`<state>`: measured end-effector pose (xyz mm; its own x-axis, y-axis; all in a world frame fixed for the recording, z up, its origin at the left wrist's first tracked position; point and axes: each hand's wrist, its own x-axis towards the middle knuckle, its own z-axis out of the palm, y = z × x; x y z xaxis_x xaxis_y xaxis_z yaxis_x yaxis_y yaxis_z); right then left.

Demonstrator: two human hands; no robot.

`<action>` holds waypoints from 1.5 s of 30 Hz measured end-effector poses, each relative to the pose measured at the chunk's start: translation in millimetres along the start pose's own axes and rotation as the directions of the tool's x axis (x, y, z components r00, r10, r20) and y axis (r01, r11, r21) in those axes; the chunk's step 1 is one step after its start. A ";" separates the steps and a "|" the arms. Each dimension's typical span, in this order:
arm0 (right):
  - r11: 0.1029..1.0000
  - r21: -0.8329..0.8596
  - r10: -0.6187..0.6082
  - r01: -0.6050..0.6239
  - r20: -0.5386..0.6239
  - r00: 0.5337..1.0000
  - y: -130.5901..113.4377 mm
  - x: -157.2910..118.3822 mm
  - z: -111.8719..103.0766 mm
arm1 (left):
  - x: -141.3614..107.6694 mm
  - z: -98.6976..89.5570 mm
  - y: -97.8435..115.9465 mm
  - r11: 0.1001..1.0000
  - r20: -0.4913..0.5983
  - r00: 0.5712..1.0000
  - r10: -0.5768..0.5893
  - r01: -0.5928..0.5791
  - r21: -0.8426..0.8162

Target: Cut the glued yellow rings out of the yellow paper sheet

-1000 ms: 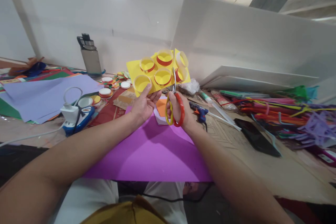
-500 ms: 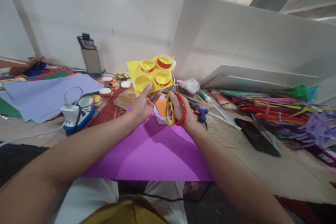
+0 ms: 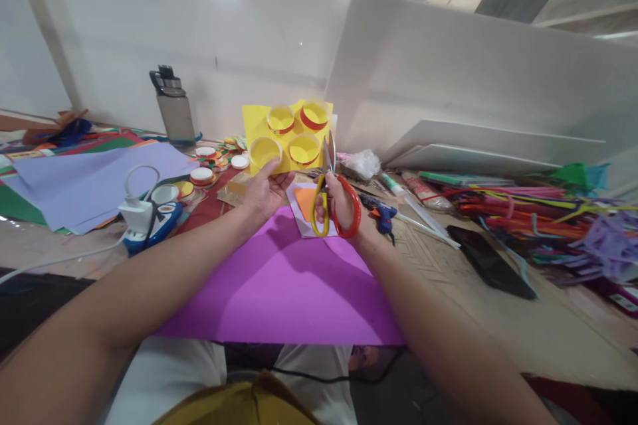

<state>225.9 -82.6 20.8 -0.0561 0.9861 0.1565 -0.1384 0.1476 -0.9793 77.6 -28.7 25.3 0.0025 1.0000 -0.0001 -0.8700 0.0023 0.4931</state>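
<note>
My left hand (image 3: 269, 194) grips the lower edge of a yellow sheet (image 3: 254, 121), thumb on the front near one of several round rings (image 3: 314, 115) standing on it. Some of the rings show a red band. In my right hand (image 3: 339, 202) are scissors (image 3: 353, 212) with one red and one yellow handle loop; their blades point up beside the sheet's right edge. Below my hands lies a large purple sheet (image 3: 284, 285), with an orange piece (image 3: 305, 202) and a pale lilac piece (image 3: 314, 230) at its far edge.
Lilac sheets (image 3: 100, 179), a blue-and-white plug device (image 3: 154, 222) and a bottle (image 3: 175, 113) lie or stand left. To the right are a blue glue gun (image 3: 383, 216), clear sticks (image 3: 423, 212), a black phone (image 3: 491, 262) and colourful pipe cleaners (image 3: 528, 212).
The yellow sheet has turned slightly and shifted, its right side now more upright. The scissors' blades now show apart at the sheet's right edge, and my right hand has moved a little right.
</note>
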 end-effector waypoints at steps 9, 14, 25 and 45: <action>1.000 0.018 0.026 -0.025 -0.060 0.998 -9.7 -5.7 1.1 | -0.6 -3.3 -5.5 1.000 0.050 0.999 -0.013 0.014 -0.019; 0.999 0.036 0.017 -0.015 -0.047 0.999 -8.1 -4.3 -0.5 | -1.2 -3.5 -5.3 0.999 0.043 0.998 -0.038 0.038 -0.014; 0.997 0.044 0.064 -0.062 -0.060 0.996 -7.2 -2.5 -1.3 | 1.4 -6.9 -7.9 0.997 0.063 0.995 -0.075 0.075 0.005; 0.992 0.095 0.080 -0.081 0.021 0.997 -13.7 -4.7 -1.2 | 5.5 -10.7 -11.2 0.996 0.072 0.993 -0.090 0.090 0.001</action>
<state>229.2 -89.1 33.3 -0.0874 0.9929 0.0806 -0.2264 0.0590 -0.9722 82.1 -23.2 10.5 0.1162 0.9930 0.0184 -0.8657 0.0922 0.4919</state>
